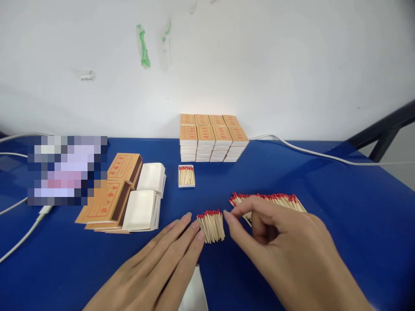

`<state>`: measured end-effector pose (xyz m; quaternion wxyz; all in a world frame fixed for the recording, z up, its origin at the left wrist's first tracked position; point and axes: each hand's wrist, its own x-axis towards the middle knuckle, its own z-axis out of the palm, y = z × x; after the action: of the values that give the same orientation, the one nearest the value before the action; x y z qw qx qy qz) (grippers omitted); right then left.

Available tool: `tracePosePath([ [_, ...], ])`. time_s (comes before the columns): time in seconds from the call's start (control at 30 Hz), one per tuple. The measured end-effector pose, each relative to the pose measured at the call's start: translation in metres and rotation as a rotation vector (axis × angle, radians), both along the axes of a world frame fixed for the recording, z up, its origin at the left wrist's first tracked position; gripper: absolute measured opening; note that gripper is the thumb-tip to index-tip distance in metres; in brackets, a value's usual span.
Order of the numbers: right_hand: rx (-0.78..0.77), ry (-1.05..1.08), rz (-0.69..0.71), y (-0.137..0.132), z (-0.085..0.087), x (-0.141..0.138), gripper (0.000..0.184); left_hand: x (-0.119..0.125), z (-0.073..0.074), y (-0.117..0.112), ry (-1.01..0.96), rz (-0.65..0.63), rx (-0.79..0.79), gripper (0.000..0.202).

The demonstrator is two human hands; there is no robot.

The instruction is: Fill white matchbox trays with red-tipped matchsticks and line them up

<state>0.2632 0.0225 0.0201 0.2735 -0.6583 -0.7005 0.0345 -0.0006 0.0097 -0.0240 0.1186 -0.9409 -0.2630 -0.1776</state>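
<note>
A small bunch of red-headed matches (212,226) lies on the blue tabletop, heads pointing away from me. My left hand (162,263) lies flat, fingers stretched out, its fingertips against the bunch's left side. Just right of the bunch, my right hand (282,246) is closed in a pinch of thumb and forefinger. Whatever may be between those fingertips is hidden. Beyond that hand spreads a larger pile of matches (285,200), partly covered by it. Under my left hand's side shows part of a white piece (194,293), perhaps a matchbox tray.
A tray filled with matches (186,177) sits ahead. Behind it, matchboxes (210,134) are stacked against the wall. To the left are orange matchbox sleeves (110,201) and white trays (141,209). A blurred-out object (68,168) and white cables (24,239) lie farther left.
</note>
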Motion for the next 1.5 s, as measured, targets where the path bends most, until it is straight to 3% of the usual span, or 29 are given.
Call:
tracePosePath([
  [0.1,0.094,-0.169,-0.048,0.000,0.001,0.010,0.023,0.000,0.000,-0.001,0.024,0.004,-0.011,0.056],
  [0.27,0.123,-0.371,-0.049,-0.001,0.000,0.013,0.022,-0.001,0.001,-0.002,0.041,0.011,-0.025,0.055],
  [0.57,0.139,-0.482,-0.075,-0.004,-0.002,0.009,0.023,-0.001,-0.002,-0.001,0.055,0.007,-0.021,0.056],
  [0.83,0.108,-0.426,-0.074,-0.002,-0.004,0.012,0.028,-0.002,-0.001,-0.005,0.034,0.006,-0.023,0.054],
  [1.17,-0.092,0.058,-0.002,0.001,-0.002,-0.005,0.020,0.001,0.000,0.000,-0.016,-0.015,-0.015,0.055],
  [1.3,-0.152,0.057,0.010,-0.003,-0.005,-0.012,0.021,0.001,0.002,0.000,-0.021,-0.014,-0.017,0.053],
  [1.5,-0.124,0.038,0.000,-0.002,-0.004,-0.011,0.019,0.002,0.002,0.000,-0.004,-0.008,-0.010,0.053],
])
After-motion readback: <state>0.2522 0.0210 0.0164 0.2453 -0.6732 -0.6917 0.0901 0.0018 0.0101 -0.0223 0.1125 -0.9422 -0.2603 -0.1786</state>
